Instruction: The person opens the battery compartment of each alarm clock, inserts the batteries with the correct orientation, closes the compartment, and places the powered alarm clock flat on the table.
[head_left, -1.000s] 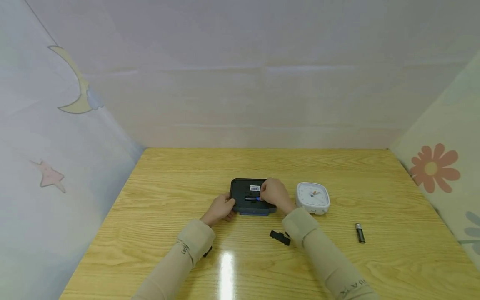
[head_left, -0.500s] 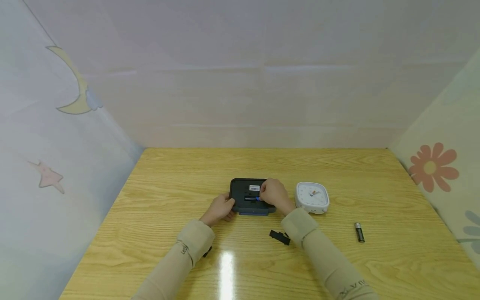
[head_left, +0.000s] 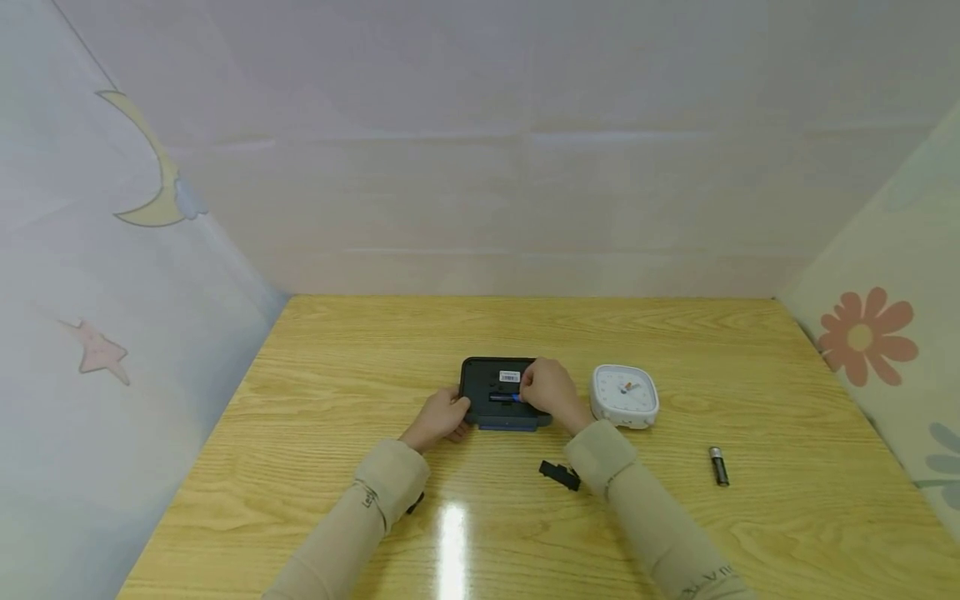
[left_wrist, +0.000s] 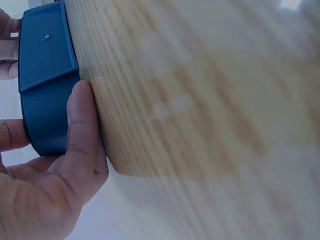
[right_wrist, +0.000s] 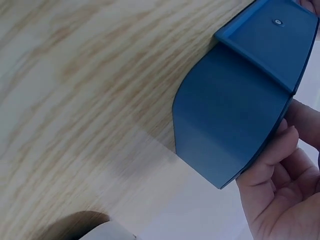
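A dark rectangular device [head_left: 476, 377] lies with its labelled back up on the table; its blue-looking edge [right_wrist: 227, 107] shows in the right wrist view. My left hand [head_left: 442, 415] grips its left end, thumb on top and fingers around the lower edge. A black and blue battery [head_left: 502, 397] lies along the slot in the device's back. Curled over the battery's right end, the fingers of my right hand [head_left: 551, 388] appear to pinch it, though the exact contact is hidden in both the head and right wrist views.
A white clock [head_left: 625, 396] stands just right of my right wrist. A loose battery [head_left: 718, 467] lies farther right. In front of the device is a black battery cover [head_left: 559, 476]; another small black piece [head_left: 415, 503] is partly hidden by my left sleeve.
Almost nothing differs. The device, battery and left hand stay in place; my right hand and sleeve shift only very slightly.
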